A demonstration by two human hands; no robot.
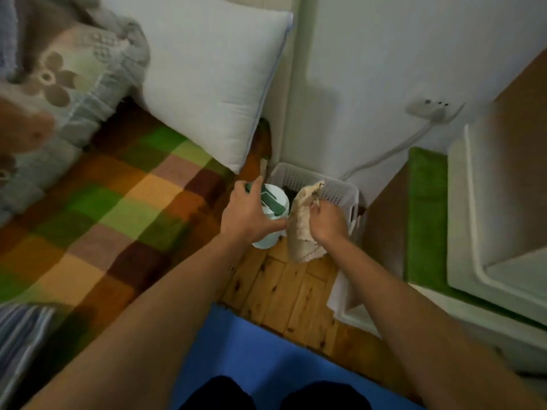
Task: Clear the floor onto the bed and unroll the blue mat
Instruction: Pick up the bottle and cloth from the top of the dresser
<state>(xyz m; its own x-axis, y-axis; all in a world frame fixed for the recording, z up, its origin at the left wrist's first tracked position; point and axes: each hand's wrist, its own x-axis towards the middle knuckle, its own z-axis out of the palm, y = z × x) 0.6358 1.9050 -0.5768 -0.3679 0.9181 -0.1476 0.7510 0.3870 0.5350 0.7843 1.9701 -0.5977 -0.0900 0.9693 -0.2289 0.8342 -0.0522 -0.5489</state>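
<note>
From the head camera, I am seeing my left hand (247,214) wrapping around a pale jug (270,216) with a green lid, standing on the wooden floor (299,294) beside the bed (97,208). My right hand (327,221) is gripping a beige cloth (300,229) just in front of a white basket (322,187). The blue mat (251,353) is lying flat on the floor near my knees.

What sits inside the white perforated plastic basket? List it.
Inside the white perforated plastic basket, only something dark shows near its left wall. The beige cloth and right hand cover the rest.
</note>
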